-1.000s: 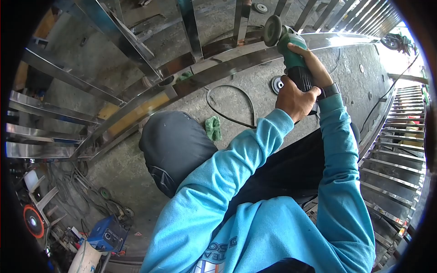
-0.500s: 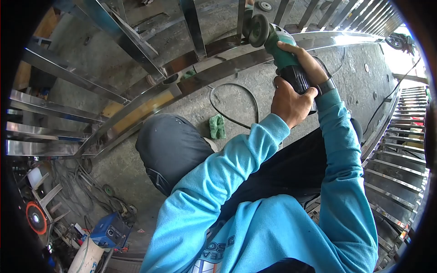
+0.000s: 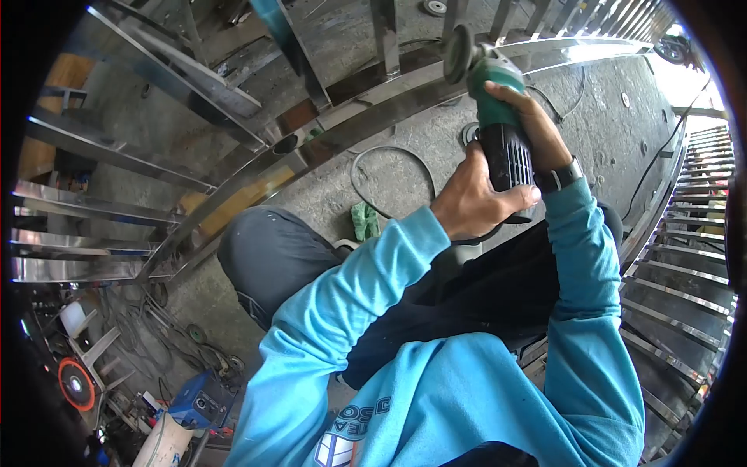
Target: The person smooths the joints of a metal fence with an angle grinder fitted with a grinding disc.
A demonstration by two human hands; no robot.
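An angle grinder (image 3: 504, 144) with a green front and a black vented body is held in both my hands. My right hand (image 3: 537, 121), a dark watch at its wrist, wraps the green front part from the right. Farther back, my left hand (image 3: 471, 194) grips the black body near its rear end. The round disc (image 3: 461, 54) at the grinder's head looks slightly blurred and overlaps the shiny metal railing (image 3: 420, 97) in this view. Much of the fingers' undersides is hidden behind the tool.
A black cable (image 3: 397, 149) loops over the concrete floor, close to a crumpled green object (image 3: 364, 222). Another barred metal panel (image 3: 677, 288) lies along the right. At lower left are a blue machine (image 3: 201, 401), an orange-rimmed disc (image 3: 76, 384) and tangled cables.
Both hands and the grinder have come back toward my body, the tool now pointing more straight ahead. The left hand sits lower and farther left, and the whole view has shifted a little.
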